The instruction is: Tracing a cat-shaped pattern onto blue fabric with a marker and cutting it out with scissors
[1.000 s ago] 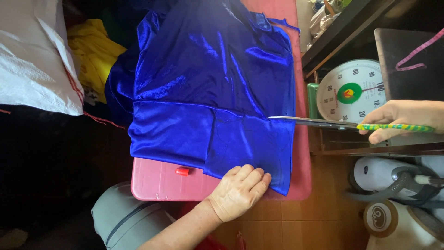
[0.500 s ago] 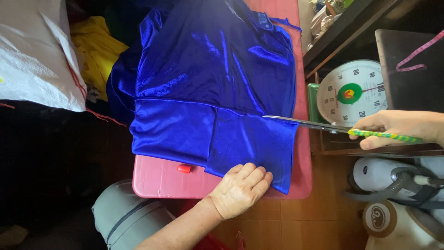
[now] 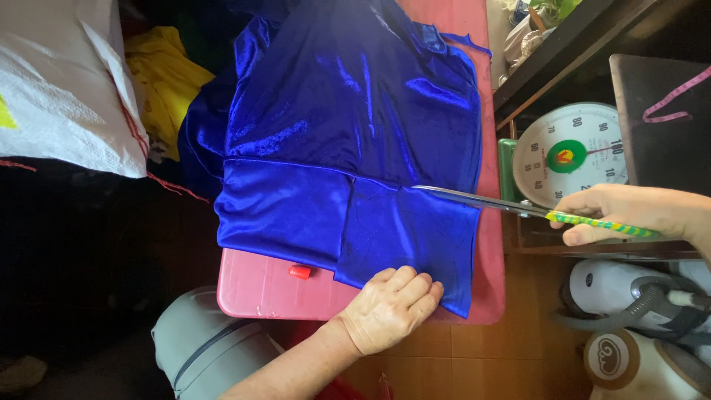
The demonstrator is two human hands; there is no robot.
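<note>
On pink table (image 3: 252, 285), left hand (image 3: 389, 307) pressing blue fabric (image 3: 348, 148), right hand (image 3: 618, 211) gripping scissors (image 3: 511, 206)

A pink table (image 3: 252, 289) stands on a tiled floor (image 3: 503, 355). Right, a dark shelf (image 3: 563, 52) holds a round scale (image 3: 570, 152); left lies a white sack (image 3: 59, 96).

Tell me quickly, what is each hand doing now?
Left hand: open, flat on the blue fabric.
Right hand: closed, holding the scissors.
</note>
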